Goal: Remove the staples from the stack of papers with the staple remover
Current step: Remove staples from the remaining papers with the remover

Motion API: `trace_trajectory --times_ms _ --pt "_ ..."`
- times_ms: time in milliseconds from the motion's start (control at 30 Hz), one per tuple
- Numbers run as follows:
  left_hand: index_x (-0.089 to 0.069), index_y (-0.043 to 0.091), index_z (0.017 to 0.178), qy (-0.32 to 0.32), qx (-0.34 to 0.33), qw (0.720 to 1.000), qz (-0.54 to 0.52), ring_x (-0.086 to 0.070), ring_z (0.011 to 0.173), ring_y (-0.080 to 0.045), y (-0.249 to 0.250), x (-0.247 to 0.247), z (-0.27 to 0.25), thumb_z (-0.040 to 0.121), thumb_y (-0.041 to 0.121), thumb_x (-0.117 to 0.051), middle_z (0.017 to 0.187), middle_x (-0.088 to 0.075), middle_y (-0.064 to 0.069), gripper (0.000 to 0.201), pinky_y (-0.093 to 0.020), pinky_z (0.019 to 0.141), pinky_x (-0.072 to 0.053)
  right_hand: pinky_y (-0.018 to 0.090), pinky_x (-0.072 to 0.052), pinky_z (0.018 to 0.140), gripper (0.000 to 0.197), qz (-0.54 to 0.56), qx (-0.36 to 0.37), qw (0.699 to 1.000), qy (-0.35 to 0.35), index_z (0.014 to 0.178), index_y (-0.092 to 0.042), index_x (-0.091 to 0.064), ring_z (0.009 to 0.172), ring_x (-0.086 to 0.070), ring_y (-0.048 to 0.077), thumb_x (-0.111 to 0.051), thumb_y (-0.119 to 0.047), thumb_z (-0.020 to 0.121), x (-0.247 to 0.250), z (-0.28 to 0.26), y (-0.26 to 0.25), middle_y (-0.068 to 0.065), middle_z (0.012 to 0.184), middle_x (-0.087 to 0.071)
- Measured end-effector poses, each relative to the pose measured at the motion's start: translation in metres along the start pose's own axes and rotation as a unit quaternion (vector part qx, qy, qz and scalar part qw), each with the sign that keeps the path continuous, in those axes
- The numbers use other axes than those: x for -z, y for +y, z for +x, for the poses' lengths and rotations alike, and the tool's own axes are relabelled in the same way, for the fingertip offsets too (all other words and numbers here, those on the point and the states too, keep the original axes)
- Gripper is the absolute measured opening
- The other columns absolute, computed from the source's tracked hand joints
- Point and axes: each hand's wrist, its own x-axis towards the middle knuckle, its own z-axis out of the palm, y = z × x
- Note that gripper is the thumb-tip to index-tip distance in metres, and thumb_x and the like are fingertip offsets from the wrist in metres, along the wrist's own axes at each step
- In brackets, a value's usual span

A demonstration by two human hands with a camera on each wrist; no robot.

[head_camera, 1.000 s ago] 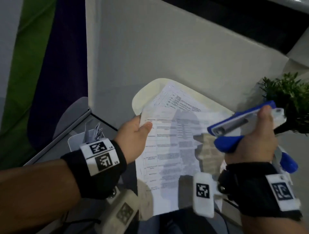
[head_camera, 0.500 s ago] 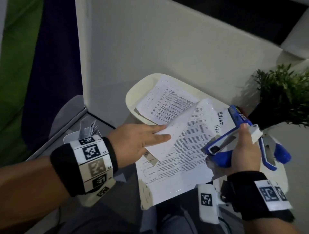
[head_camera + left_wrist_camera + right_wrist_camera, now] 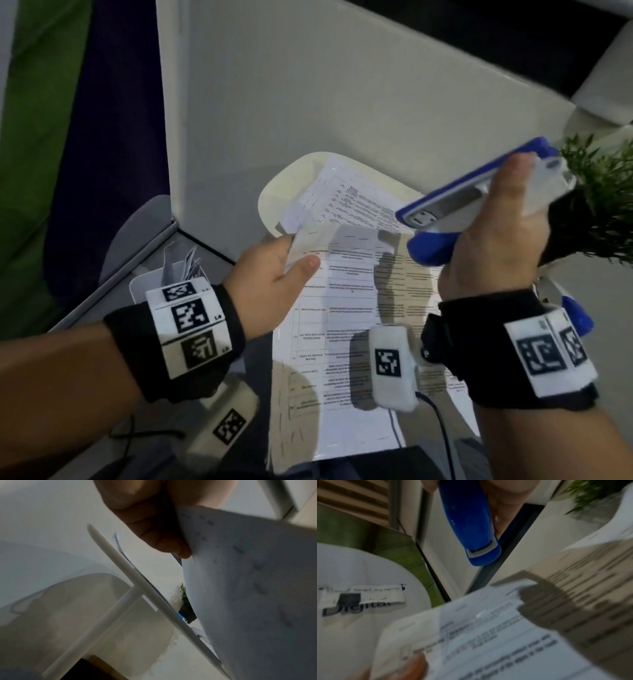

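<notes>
Now the left hand [image 3: 274,284] pinches the upper left corner of a printed sheaf [image 3: 346,329], thumb on top and fingers underneath, and holds it lifted over the person's lap; half a second ago that hand lay flat with straight fingers, turning a page over on the white tray [image 3: 274,195]. A further bundle of printed pages [image 3: 346,195] lies on that tray, beyond the lifted sheets. The right hand [image 3: 493,246] has risen from beside the papers and grips the blue and white staple tool [image 3: 455,209] well clear of them, its nose pointing toward the left hand, close to the potted plant [image 3: 603,192]. No staple can be made out at the pinched corner, as the print is small and the right wrist view is blurred. Judging from this, one set seems to have been parted from the rest, and the tool is not yet engaged on any staple.
</notes>
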Motion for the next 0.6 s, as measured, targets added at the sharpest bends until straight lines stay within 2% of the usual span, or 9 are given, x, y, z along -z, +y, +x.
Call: trace_trajectory --times_ms 67,133,167,267,333,400,467,567,600 --pt "-0.062 0.022 0.117 -0.001 -0.034 0.999 0.006 -0.06 0.101 0.002 0.003 0.0 -0.002 0.086 0.034 -0.043 0.107 -0.067 0.017 0.039 -0.014 0.085 -0.046 0.03 -0.052 0.074 0.043 -0.014 0.004 0.999 -0.037 0.086 -0.029 -0.051 0.076 -0.064 0.003 -0.052 -0.072 0.08 -0.013 0.001 0.0 -0.008 0.08 -0.06" --pt "-0.061 0.02 0.119 -0.003 -0.053 0.999 0.005 -0.06 0.1 0.001 0.003 0.001 -0.002 0.087 0.032 -0.042 0.109 -0.067 0.013 0.04 -0.014 0.085 -0.046 0.043 -0.056 0.081 0.053 -0.035 -0.01 0.997 -0.07 0.088 -0.031 -0.055 0.088 -0.07 0.021 -0.054 -0.08 0.068 -0.02 -0.001 0.005 0.003 0.09 -0.069" --pt "-0.061 0.018 0.119 -0.003 -0.062 0.998 0.009 -0.061 0.098 0.0 0.003 0.001 -0.003 0.088 0.033 -0.042 0.108 -0.068 0.011 0.039 -0.015 0.085 -0.047 0.044 -0.056 0.083 0.051 -0.039 -0.016 0.996 -0.078 0.088 -0.031 -0.056 0.088 -0.07 0.023 -0.053 -0.077 0.066 -0.022 -0.002 0.008 0.003 0.09 -0.07" --pt "-0.062 0.012 0.113 0.006 -0.085 0.995 0.046 -0.064 0.093 -0.011 -0.002 0.003 -0.004 0.088 0.046 -0.039 0.102 -0.07 0.0 0.048 -0.032 0.081 -0.05 0.023 -0.051 0.069 0.04 -0.051 -0.019 0.995 -0.089 0.079 -0.029 -0.056 0.068 -0.063 0.002 -0.051 -0.067 0.071 -0.022 -0.005 0.013 -0.013 0.068 -0.062" --pt "-0.061 0.006 0.108 -0.002 -0.095 0.994 0.061 -0.064 0.09 -0.022 -0.005 0.002 -0.003 0.085 0.052 -0.033 0.098 -0.069 -0.007 0.059 -0.042 0.077 -0.05 0.023 -0.048 0.064 0.042 -0.052 -0.015 0.992 -0.11 0.076 -0.027 -0.055 0.063 -0.059 0.004 -0.05 -0.068 0.07 -0.024 -0.009 0.014 -0.014 0.063 -0.058" --pt "-0.06 0.003 0.106 -0.006 -0.101 0.992 0.071 -0.063 0.087 -0.025 -0.006 0.001 -0.003 0.085 0.052 -0.03 0.095 -0.068 -0.01 0.061 -0.044 0.074 -0.049 0.028 -0.048 0.066 0.045 -0.065 -0.002 0.989 -0.13 0.073 -0.026 -0.054 0.066 -0.058 0.009 -0.048 -0.07 0.067 -0.028 -0.014 0.016 -0.012 0.065 -0.058" --pt "-0.06 0.005 0.101 -0.008 -0.104 0.991 0.081 -0.062 0.079 -0.019 -0.004 0.001 -0.004 0.085 0.051 -0.03 0.086 -0.067 -0.007 0.058 -0.039 0.069 -0.049 0.031 -0.047 0.071 0.045 -0.081 0.02 0.985 -0.15 0.073 -0.025 -0.054 0.069 -0.056 0.008 -0.045 -0.069 0.068 -0.031 -0.018 0.018 -0.011 0.068 -0.058" --pt "-0.053 0.021 0.08 0.001 -0.113 0.987 0.114 -0.05 0.064 -0.007 -0.002 0.0 -0.007 0.089 0.046 -0.035 0.063 -0.051 0.006 0.032 -0.014 0.054 -0.035 0.03 -0.044 0.07 0.045 -0.071 0.035 0.985 -0.156 0.071 -0.022 -0.051 0.068 -0.053 0.01 -0.045 -0.067 0.07 -0.032 -0.021 0.024 -0.006 0.069 -0.054" --pt "-0.048 0.025 0.076 0.0 -0.114 0.986 0.121 -0.048 0.062 -0.006 -0.001 0.0 -0.007 0.09 0.041 -0.039 0.059 -0.046 0.009 0.023 -0.012 0.052 -0.032 0.029 -0.044 0.068 0.044 -0.063 0.032 0.986 -0.152 0.07 -0.022 -0.049 0.067 -0.052 0.01 -0.046 -0.066 0.07 -0.032 -0.021 0.025 -0.005 0.068 -0.053"
